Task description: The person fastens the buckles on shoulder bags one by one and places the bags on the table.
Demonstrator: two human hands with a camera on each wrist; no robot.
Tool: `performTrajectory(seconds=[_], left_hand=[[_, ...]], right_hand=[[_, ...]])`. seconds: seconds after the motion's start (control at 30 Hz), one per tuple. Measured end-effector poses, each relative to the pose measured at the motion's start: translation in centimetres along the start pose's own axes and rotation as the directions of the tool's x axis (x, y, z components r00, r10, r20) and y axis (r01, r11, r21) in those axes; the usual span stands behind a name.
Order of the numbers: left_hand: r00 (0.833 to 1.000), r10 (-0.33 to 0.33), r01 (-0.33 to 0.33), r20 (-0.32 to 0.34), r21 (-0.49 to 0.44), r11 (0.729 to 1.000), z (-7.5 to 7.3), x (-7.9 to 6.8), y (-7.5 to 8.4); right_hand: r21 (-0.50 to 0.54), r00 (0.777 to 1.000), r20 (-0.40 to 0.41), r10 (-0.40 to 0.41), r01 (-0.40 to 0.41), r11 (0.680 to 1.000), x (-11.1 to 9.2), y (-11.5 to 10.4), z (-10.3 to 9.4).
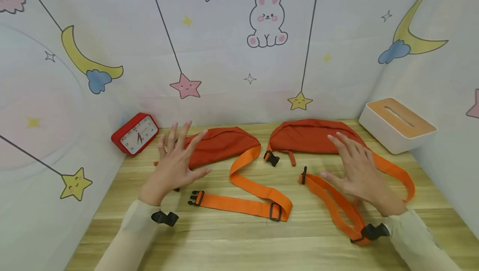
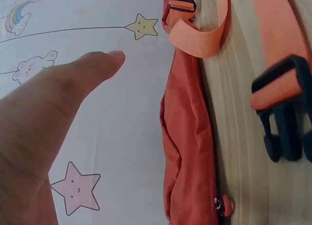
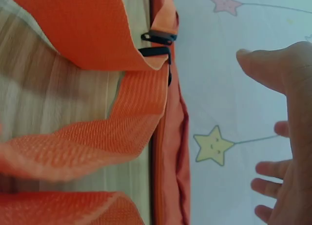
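Observation:
Two red-orange waist bags lie side by side at the back of the table. My left hand (image 1: 174, 167), fingers spread and holding nothing, hovers in front of the left waist bag (image 1: 226, 144) and covers its left end. From that bag an orange strap (image 1: 235, 204) folds forward, with a black pronged buckle (image 2: 286, 130) at its end and a black slider (image 1: 275, 212) at its fold. My right hand (image 1: 357, 173), also spread and empty, overlaps the right waist bag (image 1: 308, 138). Its looped orange strap (image 1: 333, 206) runs below this hand; a black buckle (image 1: 271, 158) sits at the bag's left end.
A red alarm clock (image 1: 136, 134) stands at the back left. At the back right is a white tissue box (image 1: 393, 131) with a wood-coloured top. Behind the wooden table (image 1: 239, 246) hangs a pale cloth (image 1: 224, 46) printed with stars, moons and a rabbit.

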State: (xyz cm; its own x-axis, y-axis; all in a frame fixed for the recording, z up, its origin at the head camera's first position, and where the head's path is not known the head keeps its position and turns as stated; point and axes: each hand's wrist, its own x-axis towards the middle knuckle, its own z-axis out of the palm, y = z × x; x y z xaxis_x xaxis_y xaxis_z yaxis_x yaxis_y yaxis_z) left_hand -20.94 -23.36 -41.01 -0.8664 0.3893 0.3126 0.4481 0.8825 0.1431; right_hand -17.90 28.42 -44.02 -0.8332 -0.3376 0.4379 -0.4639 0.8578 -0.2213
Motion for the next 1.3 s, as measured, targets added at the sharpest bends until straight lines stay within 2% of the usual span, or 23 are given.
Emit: performTrajectory(seconds=[0.13, 0.47, 0.73, 0.93, 1.3], left_hand=[[0.999, 0.027, -0.026, 0.02, -0.052, 0.998, 0.3, 0.5, 0.4], [0.994, 0.096, -0.087, 0.054, -0.146, 0.985, 0.8, 1.4, 1.4], [0.989, 0.138, -0.127, 0.042, -0.202, 0.971, 1.4, 1.9, 2.1], [0.988, 0.144, -0.127, 0.054, -0.24, 0.962, 2.0, 2.3, 2.5], [0.977, 0.206, -0.185, 0.049, -0.276, 0.943, 3.8, 3.2, 3.2]], right_hand=[[0.039, 1.0, -0.005, -0.006, 0.006, 0.999, 0.0, -0.2, 0.3], [0.055, 0.999, 0.042, -0.022, 0.019, 0.998, -0.1, -0.8, 0.5], [0.124, 0.991, 0.132, -0.004, -0.013, 0.992, -0.1, -1.0, 0.5], [0.172, 0.984, 0.178, -0.018, -0.013, 0.985, 0.0, -1.1, 0.9], [0.22, 0.98, 0.175, -0.09, 0.051, 0.974, 0.4, -0.6, 1.4]])
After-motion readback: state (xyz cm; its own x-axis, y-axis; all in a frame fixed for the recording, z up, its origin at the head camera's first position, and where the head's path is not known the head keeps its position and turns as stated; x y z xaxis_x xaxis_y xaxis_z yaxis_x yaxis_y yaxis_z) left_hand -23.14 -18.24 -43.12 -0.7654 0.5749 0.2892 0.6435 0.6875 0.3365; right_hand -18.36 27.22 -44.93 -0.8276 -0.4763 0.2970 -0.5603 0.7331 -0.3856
